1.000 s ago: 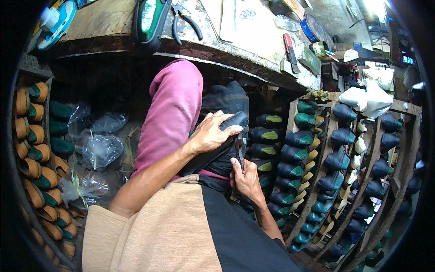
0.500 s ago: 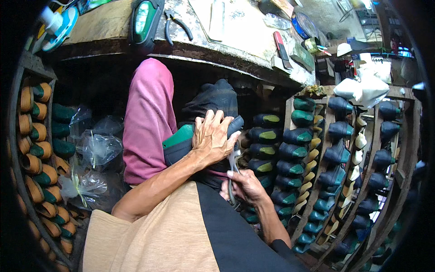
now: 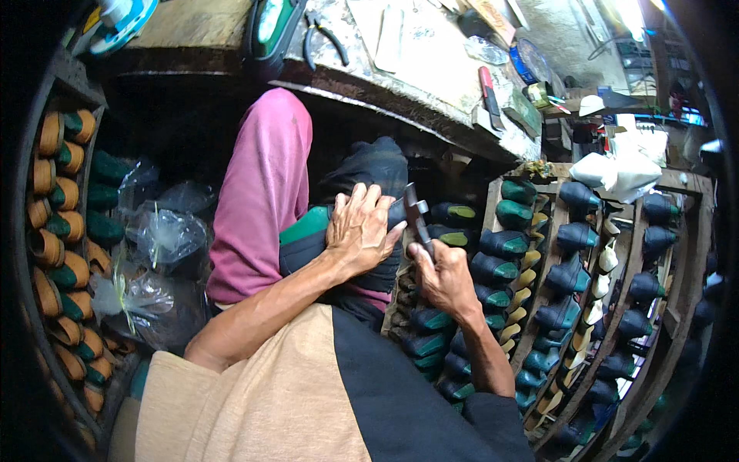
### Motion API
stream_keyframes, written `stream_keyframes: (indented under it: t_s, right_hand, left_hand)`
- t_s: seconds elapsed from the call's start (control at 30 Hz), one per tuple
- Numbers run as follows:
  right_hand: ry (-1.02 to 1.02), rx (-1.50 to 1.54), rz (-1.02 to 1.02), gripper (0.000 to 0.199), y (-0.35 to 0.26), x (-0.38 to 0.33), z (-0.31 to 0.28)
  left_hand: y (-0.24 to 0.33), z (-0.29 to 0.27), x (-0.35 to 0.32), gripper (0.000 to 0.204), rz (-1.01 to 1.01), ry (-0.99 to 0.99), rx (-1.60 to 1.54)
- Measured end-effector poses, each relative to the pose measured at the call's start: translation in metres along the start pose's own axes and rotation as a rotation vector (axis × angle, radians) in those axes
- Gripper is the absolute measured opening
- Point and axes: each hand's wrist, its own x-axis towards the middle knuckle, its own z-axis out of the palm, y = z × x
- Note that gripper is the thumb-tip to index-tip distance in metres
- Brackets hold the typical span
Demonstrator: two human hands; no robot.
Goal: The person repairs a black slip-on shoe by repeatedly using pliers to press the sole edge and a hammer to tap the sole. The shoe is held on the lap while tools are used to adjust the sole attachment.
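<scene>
Across my lap lies a dark shoe with a green part (image 3: 305,228), perhaps on a last. My left hand (image 3: 356,229) lies over its middle, its fingers curled down on it and gripping it; they hide much of the shoe. In my right hand (image 3: 445,279) is a hammer (image 3: 418,225), held by its handle with the fist closed. The hammer's metal head is up by the shoe's right end, close to my left fingertips; whether it touches cannot be told.
A worn workbench (image 3: 185,58) edges the far side, with pliers (image 3: 325,40), a red-handled knife (image 3: 488,91) and a green-and-black shoe-shaped piece (image 3: 271,31) on it. Wooden racks of shoes (image 3: 568,235) stand at right, another rack (image 3: 63,223) at left. Clear plastic bags (image 3: 165,235) lie beside my leg.
My right hand has risen and moved right; the blurred tool it held low beside the shoe is now upright near the shoe's right end. My left hand keeps its hold. The view has shifted slightly.
</scene>
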Motion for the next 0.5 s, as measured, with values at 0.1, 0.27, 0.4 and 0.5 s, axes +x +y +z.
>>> stream_keyframes:
  t_s: [0.1, 0.27, 0.4, 0.5]
  right_hand:
    - [0.017, 0.016, -0.179, 0.041, -0.002, 0.004, -0.001]
    - [0.055, -0.009, -0.067, 0.04, 0.001, 0.013, -0.003]
    - [-0.066, -0.18, -0.13, 0.04, 0.007, 0.028, -0.012]
    - [0.128, -0.12, -0.195, 0.04, 0.012, 0.064, -0.025]
  left_hand:
    - [0.0, 0.0, 0.001, 0.05, 0.017, 0.048, 0.021]
    - [-0.004, 0.0, 0.002, 0.048, 0.018, 0.055, -0.019]
    - [-0.005, 0.007, 0.007, 0.05, 0.023, 0.01, 0.035]
    - [-0.012, 0.012, 0.02, 0.052, -0.056, 0.005, -0.067]
